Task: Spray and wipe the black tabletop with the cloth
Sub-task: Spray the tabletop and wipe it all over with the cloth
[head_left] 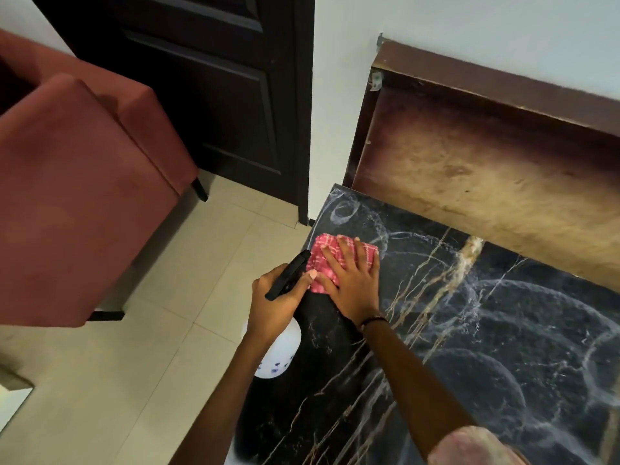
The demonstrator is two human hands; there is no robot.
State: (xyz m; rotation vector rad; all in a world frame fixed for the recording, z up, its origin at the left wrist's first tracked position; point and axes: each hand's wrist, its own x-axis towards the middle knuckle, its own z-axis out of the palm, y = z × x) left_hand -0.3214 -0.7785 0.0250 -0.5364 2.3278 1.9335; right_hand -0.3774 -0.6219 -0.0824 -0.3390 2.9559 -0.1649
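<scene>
Off to my left stands a red upholstered armchair (77,182) on the pale floor tiles (100,380), its dark legs showing under the seat. Behind it is a dark panelled door (218,95), closed, set in the white wall (335,112).

My left hand (275,303) is clenched around the black trigger head (288,275) of a spray bottle (280,350), held just off the left edge of the table. The bottle's white body hangs below my wrist with small blue printing on it; the plastic is opaque, so I cannot tell how much liquid it holds. The nozzle points up toward the cloth, and my thumb lies right beside the cloth's edge.

The folded pink checked cloth (323,260) lies on the near-left corner area of the black tabletop (503,330), close to its left edge. My right hand (349,280) is pressed flat on top of it, fingers spread, palm down, not gripping. A dark band (372,321) sits on that wrist, and a pinkish sleeve (476,448) shows at the bottom.

The tabletop is black marble-look with gold and white veins, streaked with pale arcs and ring-shaped smears. To the right, beyond its far edge, a brown wooden panel (486,169) leans against the wall.
</scene>
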